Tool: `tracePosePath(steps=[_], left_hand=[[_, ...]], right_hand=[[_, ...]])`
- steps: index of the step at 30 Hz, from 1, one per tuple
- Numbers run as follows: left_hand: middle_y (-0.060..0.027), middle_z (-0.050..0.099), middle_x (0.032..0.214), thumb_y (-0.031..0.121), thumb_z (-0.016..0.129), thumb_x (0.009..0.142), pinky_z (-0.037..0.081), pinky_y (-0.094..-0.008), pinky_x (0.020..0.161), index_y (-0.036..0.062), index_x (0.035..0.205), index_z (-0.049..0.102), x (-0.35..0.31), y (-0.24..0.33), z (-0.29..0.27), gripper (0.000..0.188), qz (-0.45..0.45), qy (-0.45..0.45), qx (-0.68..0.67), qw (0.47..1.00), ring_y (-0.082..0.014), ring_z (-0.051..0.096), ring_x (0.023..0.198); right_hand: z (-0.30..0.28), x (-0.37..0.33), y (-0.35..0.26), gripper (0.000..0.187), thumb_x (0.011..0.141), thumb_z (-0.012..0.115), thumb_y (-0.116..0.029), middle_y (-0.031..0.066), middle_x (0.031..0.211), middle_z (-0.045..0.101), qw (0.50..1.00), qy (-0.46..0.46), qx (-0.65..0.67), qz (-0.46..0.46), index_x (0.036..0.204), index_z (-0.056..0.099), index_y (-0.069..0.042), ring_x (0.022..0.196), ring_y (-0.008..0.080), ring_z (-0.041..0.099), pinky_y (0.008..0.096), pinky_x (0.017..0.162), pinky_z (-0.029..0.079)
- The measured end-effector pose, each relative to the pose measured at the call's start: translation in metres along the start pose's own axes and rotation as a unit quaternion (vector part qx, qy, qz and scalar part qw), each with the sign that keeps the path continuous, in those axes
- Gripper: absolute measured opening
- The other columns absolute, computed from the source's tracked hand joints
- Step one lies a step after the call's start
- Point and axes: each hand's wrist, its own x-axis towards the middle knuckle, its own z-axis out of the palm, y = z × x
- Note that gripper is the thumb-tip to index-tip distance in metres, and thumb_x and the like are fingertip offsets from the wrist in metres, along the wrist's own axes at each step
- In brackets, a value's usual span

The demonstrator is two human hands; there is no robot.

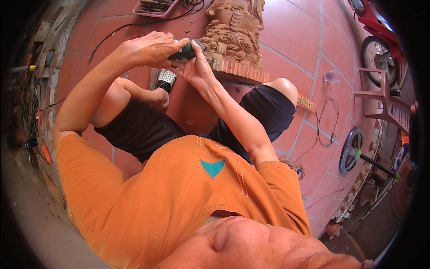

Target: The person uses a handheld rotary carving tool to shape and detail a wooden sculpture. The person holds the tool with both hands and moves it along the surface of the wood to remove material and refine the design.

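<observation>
A pink tray [154, 8] lies on the floor [291, 40] at the top edge; its contents look like small tools but are too small to identify. A clear cup [332, 76] stands on the floor to the right; whether it holds anything cannot be told.

The left hand [152, 48] grips a dark green rotary tool [186, 50], fingers wrapped around the body. The right hand [195, 67] supports the tool from beneath, fingers curled against its front end. The tool tip meets the lower left side of the wooden carving [235, 36], which stands on the floor between the knees. A power strip [306, 103] lies beside the right knee.
</observation>
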Motion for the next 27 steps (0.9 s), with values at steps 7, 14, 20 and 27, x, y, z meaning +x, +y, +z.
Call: tracePosePath(steps=[7,14,20,27], left_hand=[[-0.0157,0.054,0.094,0.026,0.07,0.076,0.043,-0.0403,0.078,0.0117,0.141,0.03,0.004,0.002,-0.01,0.078,-0.005,-0.025,-0.01,1.0,-0.0311,0.056,0.089],[-0.0157,0.054,0.094,0.019,0.07,0.074,0.044,-0.0404,0.079,0.0123,0.142,0.028,0.01,0.002,-0.008,0.08,-0.003,-0.027,-0.019,0.999,-0.0313,0.056,0.088],[-0.0164,0.054,0.094,0.019,0.07,0.074,0.044,-0.0405,0.078,0.0112,0.141,0.029,0.01,0.006,-0.01,0.079,-0.003,-0.033,-0.028,0.999,-0.0319,0.057,0.088],[-0.0176,0.056,0.094,0.021,0.07,0.075,0.045,-0.0415,0.077,0.0105,0.14,0.03,0.005,0.005,-0.008,0.077,-0.011,-0.039,-0.004,0.999,-0.034,0.058,0.088]], right_hand=[[-0.001,0.0,-0.005,0.049,0.091,0.048,-0.052,0.0108,0.106,0.063,1.0,-0.005,0.002,-0.015,0.117,0.05,-0.011,0.097,0.0296,0.064,0.0491,0.09,0.051],[0.0,0.001,-0.007,0.05,0.091,0.047,-0.052,0.0118,0.109,0.062,0.999,0.01,-0.003,-0.034,0.119,0.049,-0.01,0.099,0.031,0.063,0.0481,0.088,0.052],[-0.005,0.001,-0.007,0.049,0.091,0.048,-0.051,0.0121,0.108,0.062,0.999,0.001,-0.007,-0.031,0.118,0.049,-0.01,0.1,0.0309,0.063,0.0478,0.088,0.053],[-0.003,0.001,-0.002,0.049,0.091,0.049,-0.051,0.0123,0.107,0.062,1.0,-0.003,-0.007,-0.01,0.116,0.049,-0.009,0.097,0.0301,0.064,0.0485,0.088,0.053]])
